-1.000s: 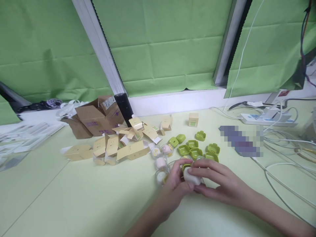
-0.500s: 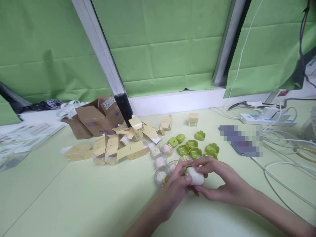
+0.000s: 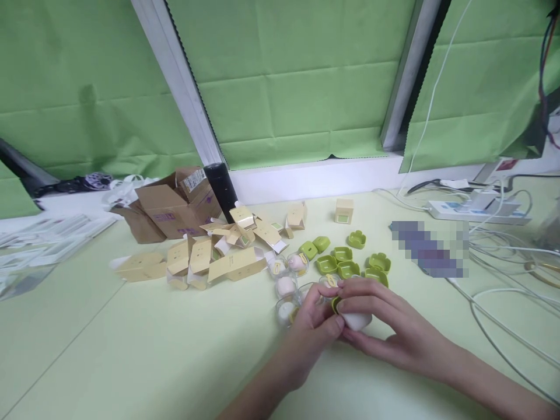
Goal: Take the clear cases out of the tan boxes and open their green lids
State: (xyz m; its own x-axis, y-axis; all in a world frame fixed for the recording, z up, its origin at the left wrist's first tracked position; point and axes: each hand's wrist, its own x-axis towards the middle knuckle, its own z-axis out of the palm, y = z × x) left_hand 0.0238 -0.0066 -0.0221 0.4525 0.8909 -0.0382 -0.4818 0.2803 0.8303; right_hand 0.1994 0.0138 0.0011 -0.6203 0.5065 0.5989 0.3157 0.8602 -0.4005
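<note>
Between my two hands is a small white rounded piece (image 3: pixel 357 321) with an olive-green rim (image 3: pixel 335 304) at its left side. My left hand (image 3: pixel 318 326) grips the green side, fingers curled round it. Over the white body the fingers of my right hand (image 3: pixel 385 312) are wrapped, with its thumb underneath; they hide much of it. Left of the hands, on the table, sit several clear cups with pale round contents, among them a pinkish one (image 3: pixel 286 286) and a white one (image 3: pixel 286 311). Several green flower-shaped cups (image 3: pixel 349 269) lie just beyond my fingers.
Opened cream cardboard boxes (image 3: pixel 236 265) are heaped at the left, before a brown carton (image 3: pixel 168 213) and a black cylinder (image 3: pixel 221 189). One small closed box (image 3: pixel 344 211) stands at the back. A blurred-out flat device (image 3: pixel 426 251), cables and a power strip (image 3: pixel 476 213) lie right.
Both hands stay together and have turned the white piece between them, shifting it slightly right. The right fingers have moved further over it. The camera view has shifted slightly.
</note>
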